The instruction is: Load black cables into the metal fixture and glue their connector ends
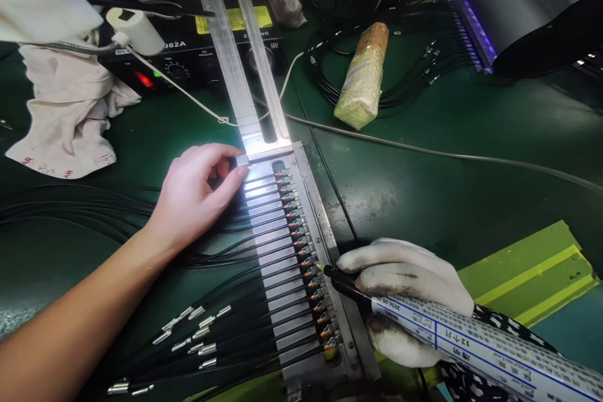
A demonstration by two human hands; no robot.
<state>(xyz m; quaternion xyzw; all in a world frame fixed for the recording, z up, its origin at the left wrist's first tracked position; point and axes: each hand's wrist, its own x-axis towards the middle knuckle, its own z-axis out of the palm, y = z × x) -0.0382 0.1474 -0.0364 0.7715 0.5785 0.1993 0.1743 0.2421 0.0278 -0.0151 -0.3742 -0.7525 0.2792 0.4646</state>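
My bare left hand (191, 191) pinches a small metal tab (242, 161) at the upper left corner of a metal fixture (277, 289) between thumb and fingertips. My right hand (409, 270), in a stained white glove, is closed round a glue syringe (464, 339) with a printed label and black tip. The tip points left, at the row of stripped cable ends (308, 260) with orange and blue wires; whether it touches them I cannot tell. Several black cables (264, 232) lie side by side across the fixture. A slotted metal bar (235, 75) extends from its top.
Behind stands a black dispenser controller (188, 69) with a red display. White cloths (70, 107), a wrapped block (362, 78) and a grey device with purple light (522, 12) lie around. A clear hose (424, 152) crosses the green table. Metal-tipped cable ends (205, 333) lie lower left.
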